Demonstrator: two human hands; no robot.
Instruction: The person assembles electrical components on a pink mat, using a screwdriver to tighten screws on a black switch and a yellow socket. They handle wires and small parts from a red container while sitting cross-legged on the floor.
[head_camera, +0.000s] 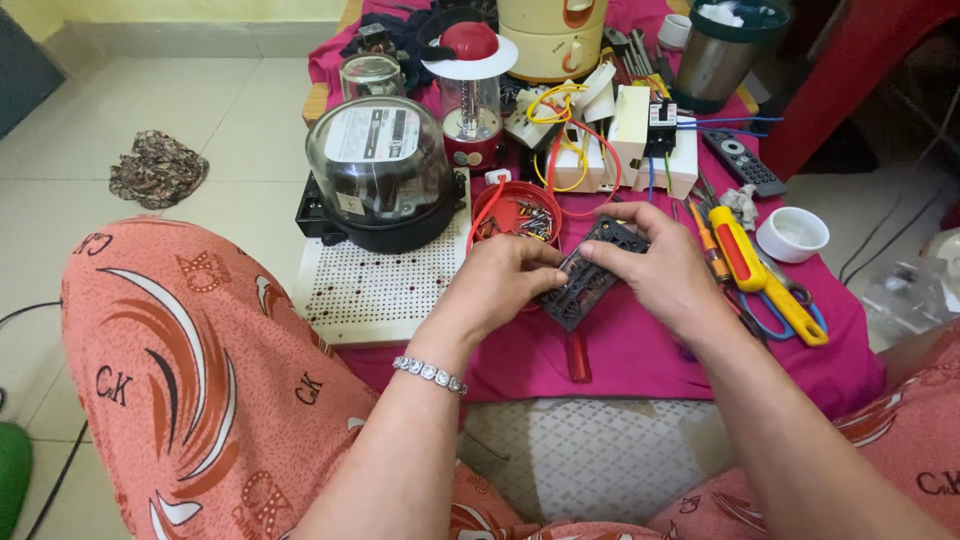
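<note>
Item: black grid plate (588, 275), pinched between my left hand (495, 285) and right hand (660, 265).
Just beyond my fingers: red bowl (503, 193) holding screws (530, 220).

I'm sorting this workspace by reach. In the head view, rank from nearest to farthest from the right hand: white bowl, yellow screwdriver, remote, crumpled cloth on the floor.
1. Yellow screwdriver, just right of the right hand.
2. White bowl, farther right.
3. Remote, up and right.
4. Cloth, far left on the floor.
</note>
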